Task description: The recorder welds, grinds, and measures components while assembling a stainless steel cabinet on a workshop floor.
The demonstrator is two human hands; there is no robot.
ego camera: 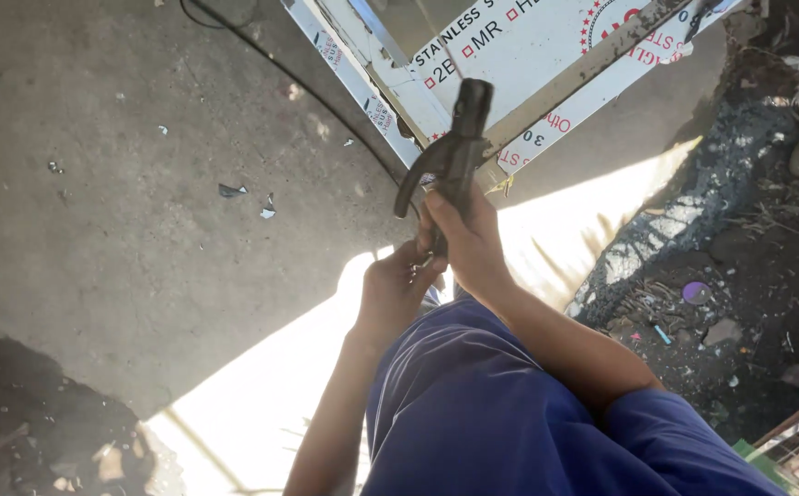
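Right hand (473, 243) is closed around the grip of a dark welding electrode holder (454, 152), a clamp-type tool with a curved lever arcing out toward 9 o'clock and blunt jaws pointing to 12. Holder sits at frame centre, just above both hands, upright and slightly tilted. Left hand (397, 289) is curled tight at the base of the handle, at 7 o'clock from the holder; what its fingers pinch is hidden, probably the cable end or handle butt.

Step in hand, as I read it: readying or adjusting the holder, not striking an arc. Jaws look empty; no rod visible. Next move likely needs the lever squeezed to open the jaws, with the other hand steadying the handle.

Materials:
- Holder: matte, scuffed, dark insulated body.
- Black cable (326, 101) runs thin and slack across the concrete floor (124, 230) toward 11 o'clock.
- Steel frame sections (390, 83) at 12 o'clock: flat, white protective film with red and black print.
- Floor: grey, rough, littered with chips.
- Rubble and dirt (748, 230) at 3 o'clock.
- Blue trousers (473, 404) at 6.
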